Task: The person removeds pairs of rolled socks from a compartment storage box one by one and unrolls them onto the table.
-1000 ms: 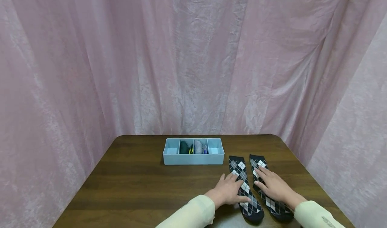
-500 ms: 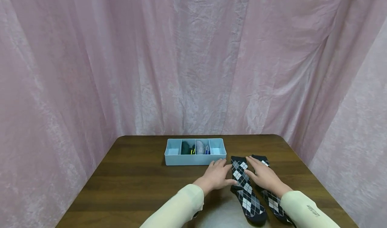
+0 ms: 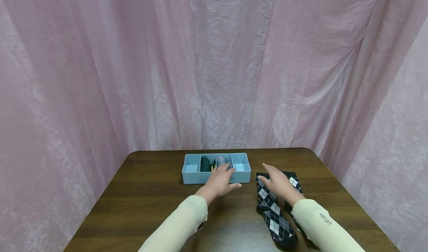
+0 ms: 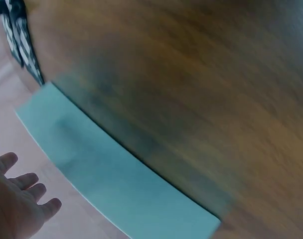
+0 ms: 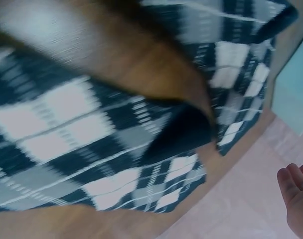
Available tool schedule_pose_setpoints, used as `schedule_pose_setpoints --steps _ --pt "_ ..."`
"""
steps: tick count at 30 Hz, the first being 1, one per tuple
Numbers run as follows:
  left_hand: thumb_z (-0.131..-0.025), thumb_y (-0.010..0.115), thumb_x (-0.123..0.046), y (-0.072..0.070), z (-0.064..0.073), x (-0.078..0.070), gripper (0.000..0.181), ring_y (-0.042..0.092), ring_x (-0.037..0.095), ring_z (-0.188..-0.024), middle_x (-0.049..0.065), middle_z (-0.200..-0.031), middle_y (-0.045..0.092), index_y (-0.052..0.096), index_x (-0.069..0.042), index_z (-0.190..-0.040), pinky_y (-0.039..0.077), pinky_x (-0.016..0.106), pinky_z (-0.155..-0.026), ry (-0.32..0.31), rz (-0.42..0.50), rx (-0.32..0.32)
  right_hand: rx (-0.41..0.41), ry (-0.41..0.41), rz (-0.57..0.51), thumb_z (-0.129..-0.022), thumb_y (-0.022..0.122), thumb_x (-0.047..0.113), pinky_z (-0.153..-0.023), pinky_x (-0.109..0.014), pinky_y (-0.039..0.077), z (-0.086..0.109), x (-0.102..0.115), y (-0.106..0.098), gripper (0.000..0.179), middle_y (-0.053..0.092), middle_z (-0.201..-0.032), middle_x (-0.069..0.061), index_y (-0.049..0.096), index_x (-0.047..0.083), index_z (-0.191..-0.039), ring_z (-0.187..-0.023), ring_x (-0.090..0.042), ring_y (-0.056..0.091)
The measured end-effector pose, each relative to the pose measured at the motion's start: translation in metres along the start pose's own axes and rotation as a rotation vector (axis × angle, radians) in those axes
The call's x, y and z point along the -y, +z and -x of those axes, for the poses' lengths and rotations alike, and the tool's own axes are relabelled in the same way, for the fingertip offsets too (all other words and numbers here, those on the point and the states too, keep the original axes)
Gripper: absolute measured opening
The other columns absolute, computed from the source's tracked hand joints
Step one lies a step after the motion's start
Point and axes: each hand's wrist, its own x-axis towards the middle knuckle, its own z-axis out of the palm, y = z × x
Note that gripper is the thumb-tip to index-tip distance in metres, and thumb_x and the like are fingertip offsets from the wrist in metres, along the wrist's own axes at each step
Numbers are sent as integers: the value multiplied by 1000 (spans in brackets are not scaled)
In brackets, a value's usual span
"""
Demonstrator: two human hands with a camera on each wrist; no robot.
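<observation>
While I am checking the head view, the left hand point(image 3: 219, 182) is hovering nearer the blue tray point(image 3: 194, 178), lying crosswise ahead; the right hand point(image 3: 278, 183) is hovering over the socks point(image 3: 276, 216). Left wrist view: spread fingers point(image 4: 52, 207) are gripping nothing. Right wrist view: straight fingers point(image 5: 287, 185) are likewise holding nothing.
</observation>
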Motion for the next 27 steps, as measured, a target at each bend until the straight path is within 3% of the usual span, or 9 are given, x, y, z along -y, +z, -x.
schedule_pose_setpoints --steps 5,12,18,27 --pt "-93 61 -56 -11 1 32 74 28 33 -145 17 -155 35 45 -11 -149 25 56 -114 -48 31 -36 -28 11 -62 -100 59 35 -105 -61 35 -16 17 2 67 41 -148 -28 37 -4 -149 -134 -46 40" --pt "-92 63 -55 -21 3 77 77 28 37 -144 18 -158 30 42 -12 -151 23 58 -114 -178 101 -77 -60 16 -144 -99 63 30 -106 -57 37 -40 41 11 64 45 -145 -28 40 -7 -146 -132 -44 44" --pt "-92 66 -51 -27 11 113 80 28 42 -143 23 -157 29 38 -7 -152 24 60 -113 -254 170 -119 -62 64 -246 -98 64 26 -98 -54 46 -57 62 22 63 49 -143 -25 40 -4 -148 -127 -40 51" --pt "-92 68 -48 -22 23 146 85 24 44 -144 24 -158 26 31 -4 -154 24 65 -110 -330 326 -101 -58 124 -326 -99 62 27 -95 -51 50 -75 85 45 60 51 -142 -23 42 -3 -147 -123 -38 56"
